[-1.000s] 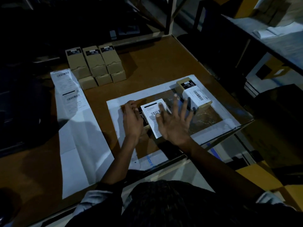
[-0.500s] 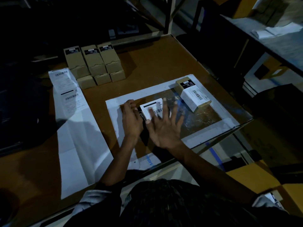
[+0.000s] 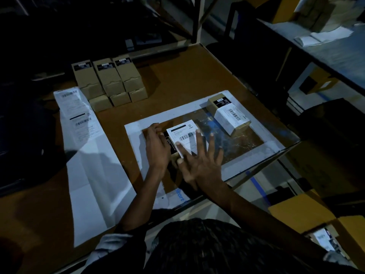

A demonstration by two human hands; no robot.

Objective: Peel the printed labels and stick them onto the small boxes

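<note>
A small cardboard box lies in the middle of the table, mostly hidden under a white printed label [image 3: 184, 135] with a barcode. My left hand [image 3: 157, 149] holds the box's left side with curled fingers. My right hand [image 3: 201, 163] lies flat on the label's near part, fingers straight and spread. To the right lies a second small box [image 3: 229, 113] with a white label stuck on it. A long strip of label backing [image 3: 87, 147] with printed labels at its far end lies on the left.
Several unlabelled small boxes [image 3: 109, 82] are stacked at the back left of the brown table [image 3: 177, 76]. A white-framed mat [image 3: 254, 151] lies under the work. The table's right edge drops to the floor and a yellow carton [image 3: 296, 212].
My right hand slid back toward me across the label, uncovering more of its barcode and header. My left hand stayed on the box's left side.
</note>
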